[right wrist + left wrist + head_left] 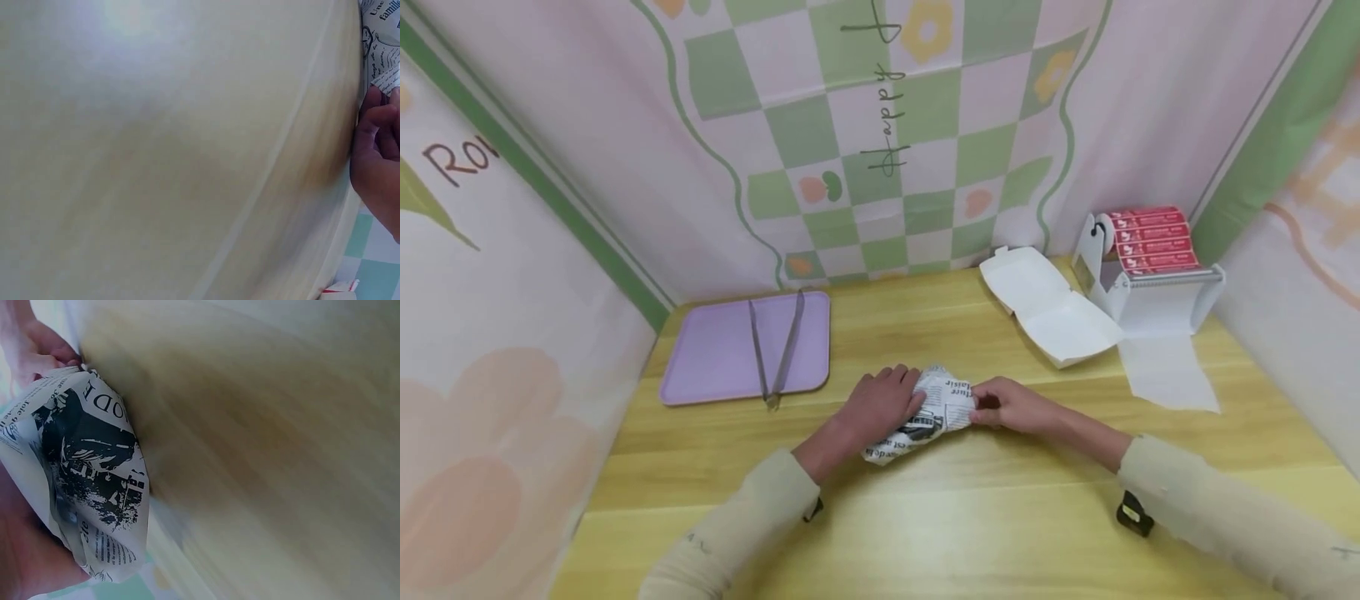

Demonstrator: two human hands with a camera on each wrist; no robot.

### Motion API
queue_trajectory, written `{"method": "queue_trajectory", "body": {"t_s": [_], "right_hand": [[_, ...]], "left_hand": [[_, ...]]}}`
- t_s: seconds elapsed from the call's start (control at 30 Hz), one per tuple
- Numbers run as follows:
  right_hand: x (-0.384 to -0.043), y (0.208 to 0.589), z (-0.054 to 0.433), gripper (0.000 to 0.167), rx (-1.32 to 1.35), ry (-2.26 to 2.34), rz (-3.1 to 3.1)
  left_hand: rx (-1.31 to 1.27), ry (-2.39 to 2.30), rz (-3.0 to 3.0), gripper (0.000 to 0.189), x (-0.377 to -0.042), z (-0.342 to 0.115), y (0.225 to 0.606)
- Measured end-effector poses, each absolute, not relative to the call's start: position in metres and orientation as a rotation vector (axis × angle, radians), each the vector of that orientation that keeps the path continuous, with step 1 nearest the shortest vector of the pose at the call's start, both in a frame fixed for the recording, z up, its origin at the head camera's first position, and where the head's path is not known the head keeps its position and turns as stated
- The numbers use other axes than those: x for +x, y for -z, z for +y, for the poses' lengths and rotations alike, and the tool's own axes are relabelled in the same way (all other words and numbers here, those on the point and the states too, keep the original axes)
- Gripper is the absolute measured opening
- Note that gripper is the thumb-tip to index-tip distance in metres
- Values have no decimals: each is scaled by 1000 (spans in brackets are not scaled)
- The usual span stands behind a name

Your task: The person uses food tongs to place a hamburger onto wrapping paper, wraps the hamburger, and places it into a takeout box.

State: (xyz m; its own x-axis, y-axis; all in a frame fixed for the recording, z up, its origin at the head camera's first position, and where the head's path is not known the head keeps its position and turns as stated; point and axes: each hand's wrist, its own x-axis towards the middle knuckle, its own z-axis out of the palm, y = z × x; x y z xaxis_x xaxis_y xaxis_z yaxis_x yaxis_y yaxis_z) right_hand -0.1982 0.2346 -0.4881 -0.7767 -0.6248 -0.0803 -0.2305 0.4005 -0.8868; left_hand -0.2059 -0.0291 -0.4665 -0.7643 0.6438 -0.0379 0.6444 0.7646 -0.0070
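paper packet (951, 406) is at the middle of the worktop (940, 533), right in front of you, newsprint pattern outward. contents hidden, so can't say what's in it. can't tell either whether it rests fully on the wood or is lifted a touch.

your left grip (880, 404) is on its left part: fingers over the far side, thumb on the printed face, holding the paper. looks like the anchor side, probably so the wrap doesn't slide or spring loose. your right grip (1018, 406) is narrow, thumb and fingers pinching the packet's right end. i read that as control of the loose edge, one side steadying, the other shaping.

farther out on your left: lilac tray (715, 358) with metal tongs (789, 343) on it, arms spread in a v, hinge end over the near rim. likely parked there to be off your work area.

far right: white box (1048, 304) lies opened flat, inside up, so nothing blocks access. just beside it, white dispenser (1165, 304) carries a red label roll (1152, 242), with a pale strip (1168, 371) run out onto the worktop, presumably to give you a free end.
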Motion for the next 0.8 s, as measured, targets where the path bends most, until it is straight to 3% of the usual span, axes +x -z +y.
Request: {"method": "queue_trajectory", "body": {"t_s": [0.33,0.6,0.8], "right_hand": [[-198,490,234,24,-638,1427,2177],[-196,485,232,28,-319,1553,1999],[-194,483,228,34,-310,1483,2150]], "left_hand": [[1136,7,2834,55,-213,-32,468],[1127,9,2883,52,-212,-29,468],[1097,-48,2853,54,-214,-30,468]]}}
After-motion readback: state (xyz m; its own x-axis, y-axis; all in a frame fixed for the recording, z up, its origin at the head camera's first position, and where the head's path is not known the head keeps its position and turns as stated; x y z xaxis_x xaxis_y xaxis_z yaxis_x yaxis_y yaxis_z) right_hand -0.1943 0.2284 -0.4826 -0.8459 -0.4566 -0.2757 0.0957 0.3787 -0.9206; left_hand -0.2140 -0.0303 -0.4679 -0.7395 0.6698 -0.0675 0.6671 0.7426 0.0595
